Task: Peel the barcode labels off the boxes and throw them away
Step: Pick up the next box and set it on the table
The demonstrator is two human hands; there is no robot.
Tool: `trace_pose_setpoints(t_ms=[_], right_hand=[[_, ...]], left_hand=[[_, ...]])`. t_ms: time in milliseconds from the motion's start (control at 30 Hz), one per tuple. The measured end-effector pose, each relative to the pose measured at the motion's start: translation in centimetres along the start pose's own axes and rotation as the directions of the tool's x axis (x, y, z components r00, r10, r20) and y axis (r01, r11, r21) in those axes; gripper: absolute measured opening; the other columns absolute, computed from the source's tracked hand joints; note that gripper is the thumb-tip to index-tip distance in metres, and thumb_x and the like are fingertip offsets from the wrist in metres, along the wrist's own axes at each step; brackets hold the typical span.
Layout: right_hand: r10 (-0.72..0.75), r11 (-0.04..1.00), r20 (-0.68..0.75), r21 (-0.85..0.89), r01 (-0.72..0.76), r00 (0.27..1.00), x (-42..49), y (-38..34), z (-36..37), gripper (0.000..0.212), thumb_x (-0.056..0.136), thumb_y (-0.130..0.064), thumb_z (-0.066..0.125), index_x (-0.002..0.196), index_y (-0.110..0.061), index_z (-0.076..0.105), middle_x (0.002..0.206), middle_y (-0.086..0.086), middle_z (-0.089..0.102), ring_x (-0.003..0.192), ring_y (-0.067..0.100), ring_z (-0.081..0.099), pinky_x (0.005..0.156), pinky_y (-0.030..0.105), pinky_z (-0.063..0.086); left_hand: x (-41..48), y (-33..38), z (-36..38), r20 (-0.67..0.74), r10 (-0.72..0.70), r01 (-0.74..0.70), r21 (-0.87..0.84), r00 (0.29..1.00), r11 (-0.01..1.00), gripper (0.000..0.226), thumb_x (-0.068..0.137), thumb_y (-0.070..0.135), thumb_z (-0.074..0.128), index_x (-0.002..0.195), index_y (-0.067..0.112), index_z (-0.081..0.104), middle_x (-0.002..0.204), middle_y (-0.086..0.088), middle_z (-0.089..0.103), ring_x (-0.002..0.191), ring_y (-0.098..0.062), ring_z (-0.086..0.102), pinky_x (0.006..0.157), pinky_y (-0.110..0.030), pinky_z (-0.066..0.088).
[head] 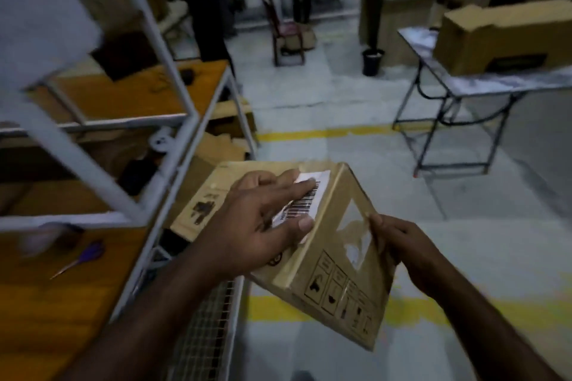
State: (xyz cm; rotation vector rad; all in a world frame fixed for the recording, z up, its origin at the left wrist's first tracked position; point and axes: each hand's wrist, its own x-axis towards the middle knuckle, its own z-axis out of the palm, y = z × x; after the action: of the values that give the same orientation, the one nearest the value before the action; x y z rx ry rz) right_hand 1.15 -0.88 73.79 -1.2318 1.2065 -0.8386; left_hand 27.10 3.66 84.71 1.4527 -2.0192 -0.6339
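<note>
Nearest to the camera are the two bare forearms of the person, and between the hands a small cardboard box (337,275) is held up in the air, tilted, above the grey floor. The left hand (263,223) lies flat on the top face with its fingers straight and spread, and the fingertips and the thumb press on the white barcode label (305,201). It does not pinch anything that I can see. The right hand (402,244) grips the right edge of the box, with the fingers curled around it, and carries its weight. The label looks fully stuck down, with no lifted corner visible, so I judge that the peeling of this box is only about to begin. On the side face there is a shiny patch (356,226) with some white scraps in it. It may be tape or the rest of another label, but the blur does not let me decide. A black bin (373,61) stands well apart on the floor, near a folding table (483,86) that carries a bigger box (507,37). So the throwing away is also left to do, and probably more boxes too.
</note>
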Motion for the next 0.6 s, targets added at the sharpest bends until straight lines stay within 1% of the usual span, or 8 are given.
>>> trace_pose_setpoints(t_ms=[67, 133, 200, 267, 333, 433, 533, 600], right_hand=[[-0.041, 0.999, 0.114, 0.034, 0.037, 0.993, 1.1, -1.7, 2.0, 0.044, 0.08, -0.055, 0.058, 0.093, -0.018, 0.078, 0.088, 0.004, 0.077, 0.077, 0.021, 0.071, 0.056, 0.022, 0.049], [-0.093, 0.995, 0.215, 0.062, 0.082, 0.972, 1.8, -3.2, 4.5, 0.058, 0.074, -0.071, 0.063, 0.095, -0.018, 0.079, 0.09, 0.01, 0.076, 0.078, 0.028, 0.069, 0.059, 0.032, 0.048], [-0.127, 0.991, 0.312, 0.077, 0.108, 0.941, 2.3, -4.4, 7.0, 0.076, 0.062, -0.084, 0.062, 0.099, -0.019, 0.078, 0.094, 0.017, 0.074, 0.079, 0.032, 0.067, 0.066, 0.039, 0.045], [-0.145, 0.988, 0.381, 0.113, 0.109, 0.913, 2.4, -5.5, 9.7, 0.073, 0.07, -0.08, 0.059, 0.105, -0.019, 0.076, 0.102, 0.015, 0.075, 0.093, 0.035, 0.07, 0.079, 0.046, 0.048], [-0.147, 0.984, 0.443, 0.153, 0.087, 0.885, 2.3, -6.3, 12.6, 0.057, 0.086, -0.061, 0.052, 0.111, -0.015, 0.074, 0.108, 0.013, 0.075, 0.1, 0.032, 0.07, 0.086, 0.043, 0.053], [-0.14, 0.977, 0.532, 0.212, 0.029, 0.835, 1.2, -7.8, 17.6, 0.041, 0.09, -0.043, 0.046, 0.105, -0.017, 0.073, 0.101, 0.011, 0.076, 0.084, 0.019, 0.074, 0.064, 0.026, 0.055], [-0.102, 0.964, 0.608, 0.257, -0.074, 0.787, -0.2, -8.6, 22.6, 0.041, 0.099, -0.04, 0.042, 0.087, -0.027, 0.079, 0.09, 0.0, 0.078, 0.074, 0.014, 0.074, 0.058, 0.028, 0.053], [-0.052, 0.96, 0.637, 0.245, -0.138, 0.769, -1.1, -8.7, 25.7, 0.044, 0.1, -0.044, 0.04, 0.087, -0.028, 0.079, 0.09, 0.0, 0.078, 0.075, 0.016, 0.075, 0.062, 0.031, 0.053]], left_hand=[[-2.2, 1.8, -2.7, -0.103, -0.021, 0.029, 0.082, 0.994, 0.996, 0.055, 0.077, 0.066, 0.057, 0.13, 0.055, 0.051, 0.148, 0.026, 0.04, 0.13, -0.001, 0.036, 0.106, -0.034, 0.035], [-4.5, 3.2, -4.8, -0.199, -0.076, 0.11, 0.163, 0.977, 0.98, 0.063, 0.074, 0.071, 0.058, 0.133, 0.052, 0.052, 0.134, 0.043, 0.034, 0.129, -0.006, 0.038, 0.107, -0.043, 0.038], [-6.8, 4.5, -6.2, -0.271, -0.146, 0.211, 0.228, 0.951, 0.951, 0.07, 0.071, 0.077, 0.054, 0.136, 0.05, 0.049, 0.125, 0.045, 0.033, 0.131, -0.007, 0.037, 0.109, -0.051, 0.035], [-9.0, 5.7, -7.2, -0.327, -0.203, 0.296, 0.268, 0.923, 0.917, 0.074, 0.072, 0.079, 0.049, 0.139, 0.049, 0.045, 0.132, 0.042, 0.033, 0.135, -0.003, 0.032, 0.113, -0.053, 0.03], [-11.2, 6.7, -8.0, -0.383, -0.248, 0.375, 0.304, 0.89, 0.876, 0.075, 0.075, 0.08, 0.047, 0.142, 0.047, 0.041, 0.147, 0.03, 0.033, 0.137, 0.002, 0.026, 0.116, -0.051, 0.027], [-14.3, 7.6, -9.5, -0.457, -0.313, 0.491, 0.347, 0.832, 0.799, 0.076, 0.077, 0.076, 0.045, 0.146, 0.045, 0.037, 0.157, 0.022, 0.028, 0.135, 0.008, 0.018, 0.119, -0.049, 0.022], [-17.0, 7.5, -11.1, -0.489, -0.372, 0.578, 0.386, 0.789, 0.719, 0.078, 0.079, 0.077, 0.043, 0.148, 0.043, 0.034, 0.16, 0.021, 0.023, 0.138, 0.009, 0.012, 0.121, -0.05, 0.014], [-18.7, 6.6, -12.1, -0.493, -0.415, 0.623, 0.399, 0.764, 0.673, 0.076, 0.083, 0.077, 0.043, 0.15, 0.042, 0.031, 0.162, 0.02, 0.018, 0.145, 0.005, 0.008, 0.122, -0.05, 0.008]])
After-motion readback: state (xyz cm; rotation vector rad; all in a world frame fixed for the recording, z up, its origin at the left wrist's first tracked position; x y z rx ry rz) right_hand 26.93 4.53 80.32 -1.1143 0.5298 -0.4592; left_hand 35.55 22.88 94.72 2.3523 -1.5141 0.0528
